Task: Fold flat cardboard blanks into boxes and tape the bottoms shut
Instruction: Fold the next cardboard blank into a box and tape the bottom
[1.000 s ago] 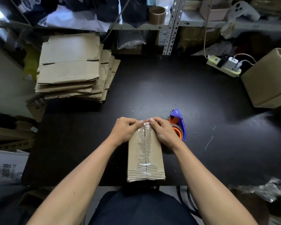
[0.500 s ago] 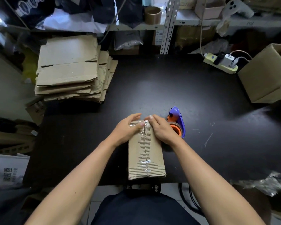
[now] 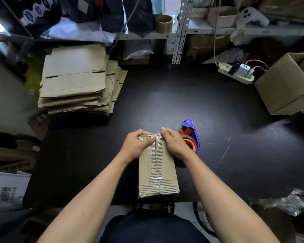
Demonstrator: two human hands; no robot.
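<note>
A white sack (image 3: 5, 190) with dark print sat at the far left edge, below counter level. Up and to its right, a stack of flat cardboard blanks (image 3: 77, 81) lay on the back left corner of the black counter (image 3: 165, 95), edges fanned unevenly toward the right.

Near the front middle of the counter stood the folded box (image 3: 157, 165), long side running away from the person, its upward face showing a centre seam covered by a strip of clear tape (image 3: 157, 149). The left hand (image 3: 137, 146) gripped the far left corner of the box, fingers (image 3: 140, 134) curled over the far edge and thumb pressed on the tape near the seam. The right hand (image 3: 174, 144) gripped the far right corner the same way, fingers curled over the edge, thumb close to the left one at the tape's far end. Both forearms reached in from the near side.

Just right of the right hand, touching or nearly touching it, a tape dispenser (image 3: 190, 135) with a purple frame and orange hub rested on the counter.

At the back right a power strip (image 3: 235, 74) with plugged chargers lay on the counter. An open brown carton (image 3: 288, 85) stood at the far right edge.
</note>
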